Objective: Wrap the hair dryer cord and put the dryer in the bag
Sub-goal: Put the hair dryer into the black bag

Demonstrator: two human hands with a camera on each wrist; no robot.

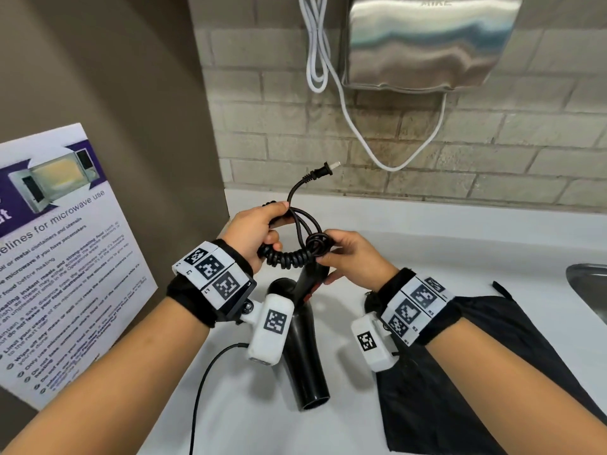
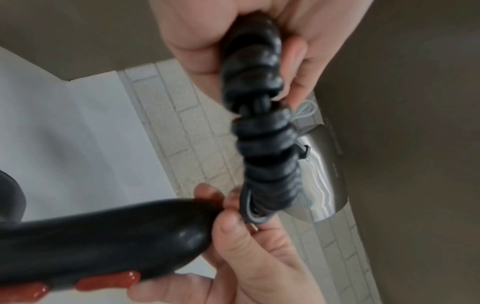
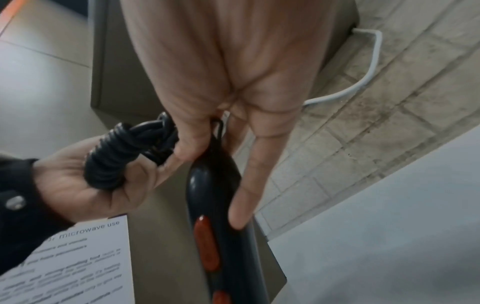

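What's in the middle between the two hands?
In the head view, the curly black cord stretches from the left hand to the right hand.

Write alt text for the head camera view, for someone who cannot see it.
Two hands bundle a black coiled cord above a white counter: the left hand grips the coils and the right hand pinches the loops above the hair dryer. The plug sticks up free; a black bag lies flat to the right.

Head downward; wrists close, hands [image 1: 305,247] shared
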